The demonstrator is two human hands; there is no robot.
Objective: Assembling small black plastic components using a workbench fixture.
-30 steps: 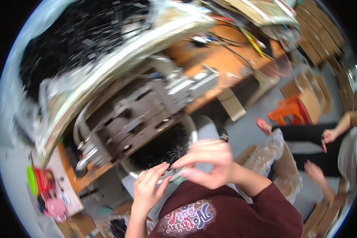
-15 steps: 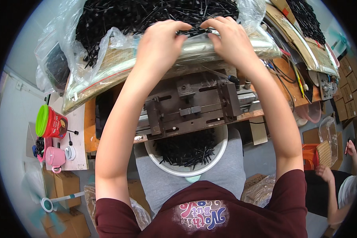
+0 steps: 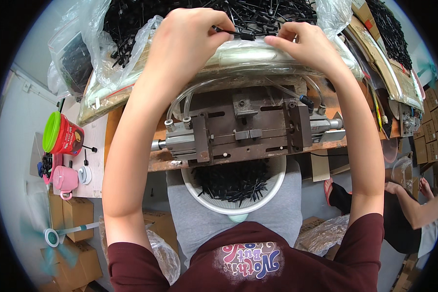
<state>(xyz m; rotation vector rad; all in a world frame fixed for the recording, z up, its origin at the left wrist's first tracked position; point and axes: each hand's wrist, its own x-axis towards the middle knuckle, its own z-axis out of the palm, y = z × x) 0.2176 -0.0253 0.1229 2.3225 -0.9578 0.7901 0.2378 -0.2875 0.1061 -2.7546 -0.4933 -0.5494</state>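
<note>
My left hand (image 3: pixel 182 44) pinches a slim black rod with a thicker end (image 3: pixel 247 36) over the front edge of a big heap of similar black rods (image 3: pixel 272 12). The thick end points to the right, toward my right hand (image 3: pixel 309 46). That hand has its thumb and curled fingers apart, and nothing plain shows between them. Below my hands sits a dark metal fixture (image 3: pixel 248 135) with a cylinder at each side and clear air tubes. On my lap rests a white basket (image 3: pixel 281 187) holding many black rods.
Clear plastic sheeting (image 3: pixel 248 53) covers the front rim of the heap's tray. To the left stand a red tub with green rim (image 3: pixel 68 136) and a pink cup (image 3: pixel 65 178). A fan (image 3: pixel 51 237) and cartons (image 3: pixel 80 219) are lower left. Another person (image 3: pixel 409 214) sits at right.
My hands have moved apart, the left going left and the right going right. A black rod now shows in my left hand. The other person's arms have shifted.
</note>
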